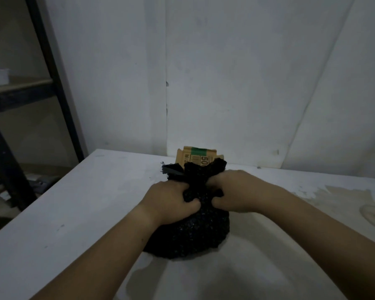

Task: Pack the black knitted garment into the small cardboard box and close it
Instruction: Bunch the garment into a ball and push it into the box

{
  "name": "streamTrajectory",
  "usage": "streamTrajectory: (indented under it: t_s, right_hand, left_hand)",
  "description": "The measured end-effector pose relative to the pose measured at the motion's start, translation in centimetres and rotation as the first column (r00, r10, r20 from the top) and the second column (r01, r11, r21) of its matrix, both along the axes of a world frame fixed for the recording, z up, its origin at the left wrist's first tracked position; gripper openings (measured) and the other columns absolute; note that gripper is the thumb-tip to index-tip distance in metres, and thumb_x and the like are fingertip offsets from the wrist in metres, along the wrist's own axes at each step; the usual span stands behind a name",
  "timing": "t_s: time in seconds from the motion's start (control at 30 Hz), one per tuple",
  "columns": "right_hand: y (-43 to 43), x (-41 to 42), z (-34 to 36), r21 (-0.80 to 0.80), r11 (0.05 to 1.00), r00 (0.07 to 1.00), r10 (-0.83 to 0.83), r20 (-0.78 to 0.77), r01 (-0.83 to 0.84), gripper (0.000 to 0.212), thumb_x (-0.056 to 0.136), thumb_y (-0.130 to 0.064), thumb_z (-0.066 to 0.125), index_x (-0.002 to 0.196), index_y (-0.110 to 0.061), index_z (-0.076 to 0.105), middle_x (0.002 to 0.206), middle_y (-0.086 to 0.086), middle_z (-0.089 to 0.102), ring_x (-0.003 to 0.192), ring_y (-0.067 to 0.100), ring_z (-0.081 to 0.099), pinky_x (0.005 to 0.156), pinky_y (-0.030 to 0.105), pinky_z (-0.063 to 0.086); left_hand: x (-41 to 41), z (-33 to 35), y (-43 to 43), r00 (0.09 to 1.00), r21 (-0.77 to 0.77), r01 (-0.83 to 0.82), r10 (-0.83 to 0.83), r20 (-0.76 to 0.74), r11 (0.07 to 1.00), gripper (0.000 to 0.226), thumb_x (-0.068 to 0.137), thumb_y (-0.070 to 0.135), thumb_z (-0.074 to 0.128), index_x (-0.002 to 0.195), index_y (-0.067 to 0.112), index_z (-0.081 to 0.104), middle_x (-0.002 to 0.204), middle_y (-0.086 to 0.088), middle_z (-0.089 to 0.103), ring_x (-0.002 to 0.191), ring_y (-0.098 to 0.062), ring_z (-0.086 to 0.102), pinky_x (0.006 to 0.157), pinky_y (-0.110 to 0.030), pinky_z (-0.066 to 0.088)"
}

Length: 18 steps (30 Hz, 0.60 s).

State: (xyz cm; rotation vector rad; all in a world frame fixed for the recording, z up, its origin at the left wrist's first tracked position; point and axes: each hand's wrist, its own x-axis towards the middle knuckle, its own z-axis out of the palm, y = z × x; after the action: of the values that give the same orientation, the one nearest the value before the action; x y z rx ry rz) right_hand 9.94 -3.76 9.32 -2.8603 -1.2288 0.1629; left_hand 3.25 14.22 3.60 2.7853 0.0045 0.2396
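2-handed grip. Dark shelf rack (41, 87) far left. White table (74, 202). L hand (169, 202) curled tight into black knitted garment (193, 234), bunched on table at center. Small cardboard box (193, 156) w/ green band just behind it, by wall (247, 83), partly hidden. R hand (236, 193) grips garment's top too.

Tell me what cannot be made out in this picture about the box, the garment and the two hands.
- Head view, cardboard box: only its top shows; the black knitted garment hides the rest, so open or closed is unclear.
- Head view, left hand and right hand: fingers curl into the garment, tips hidden by the knit.
- Head view, shelf at the left edge: dark, blurred, partly cut off.
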Motion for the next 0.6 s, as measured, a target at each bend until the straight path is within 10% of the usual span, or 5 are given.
streamTrajectory:
  t_s: [0.13, 0.33, 0.47, 0.6]
  right_hand:
    - [-1.5, 0.5, 1.3, 0.303, 0.95, 0.948, -0.032, 0.317, -0.069, 0.05, 0.078, -0.032, 0.062, 0.128, -0.028, 0.055, 0.112, -0.004, 0.062, 0.099, 0.022, 0.059, 0.079, 0.041, 0.052]
    - [-0.3, 0.7, -2.4, 0.055, 0.997, 0.953, 0.04, 0.301, -0.059, 0.025, 0.085, -0.028, 0.052, 0.105, -0.023, 0.066, 0.099, 0.006, 0.068, 0.109, 0.029, 0.053, 0.082, 0.032, 0.038]
    - [0.6, 1.0, -1.7, -0.256, 0.962, 0.987, -0.055, 0.153, 0.093, 0.035, 0.091, -0.032, 0.047, 0.12, -0.019, 0.06, 0.129, 0.011, 0.057, 0.139, 0.029, 0.029, 0.118, 0.044, 0.015]
    - [2.5, 2.3, -1.2, -0.428, 0.899, 0.996, -0.093, 0.014, 0.09, 0.04, 0.09, -0.032, 0.042, 0.124, -0.012, 0.053, 0.137, 0.015, 0.048, 0.143, 0.032, 0.022, 0.12, 0.05, 0.008]
  left_hand:
    - [0.2, 0.7, 0.1, 0.997, -0.003, 0.018, -0.019, -0.081, 1.0, 0.028, 0.084, 0.063, 0.049, 0.074, 0.037, 0.047, 0.088, 0.006, 0.062, 0.085, -0.015, 0.058, 0.073, -0.029, 0.041]
    - [-0.9, -0.8, -0.6, 0.972, 0.078, -0.056, 0.036, 0.232, 0.995, 0.039, 0.084, 0.057, 0.045, 0.066, 0.024, 0.055, 0.065, 0.008, 0.06, 0.073, -0.016, 0.063, 0.075, -0.031, 0.045]
    - [-1.9, -1.0, -1.4, 0.883, 0.012, -0.016, 0.008, 0.468, 1.0, 0.028, 0.084, 0.046, 0.054, 0.098, 0.023, 0.063, 0.095, 0.007, 0.066, 0.082, -0.016, 0.062, 0.081, -0.037, 0.047]
    - [-3.0, -0.7, -0.3, 0.871, -0.167, -0.003, 0.084, 0.484, 0.986, 0.055, 0.08, 0.034, 0.065, 0.13, 0.018, 0.048, 0.129, 0.003, 0.047, 0.099, -0.014, 0.057, 0.073, -0.027, 0.05]
